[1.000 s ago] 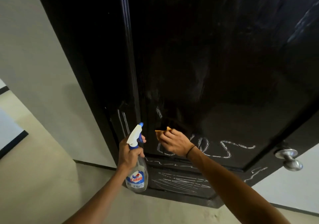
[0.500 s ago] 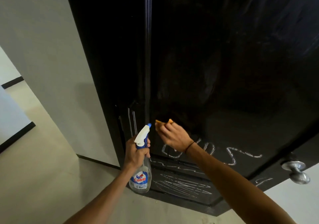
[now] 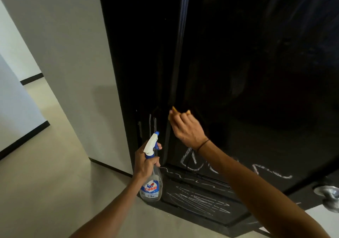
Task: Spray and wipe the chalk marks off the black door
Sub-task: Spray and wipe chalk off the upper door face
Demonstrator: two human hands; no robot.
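Observation:
The glossy black door (image 3: 247,63) fills the upper right of the head view. White chalk marks (image 3: 194,162) run across its lower panel, with dense scribbles (image 3: 200,199) on the bottom panel and thin vertical strokes (image 3: 152,126) near the left edge. My right hand (image 3: 187,129) presses a small orange cloth (image 3: 176,110) flat against the door above the chalk letters. My left hand (image 3: 146,162) grips the neck of a clear spray bottle (image 3: 151,184) with a white and blue trigger head, held upright beside the door's left edge.
A silver round door knob (image 3: 330,197) juts out at the right edge. A white wall (image 3: 73,72) stands left of the door. Beige floor (image 3: 55,182) with black skirting (image 3: 23,138) stretches to the left and below.
My right hand and the cloth have slid up and leftward on the door. The view has shifted, bringing the door and bottle closer. The chalk smear near the cloth is gone.

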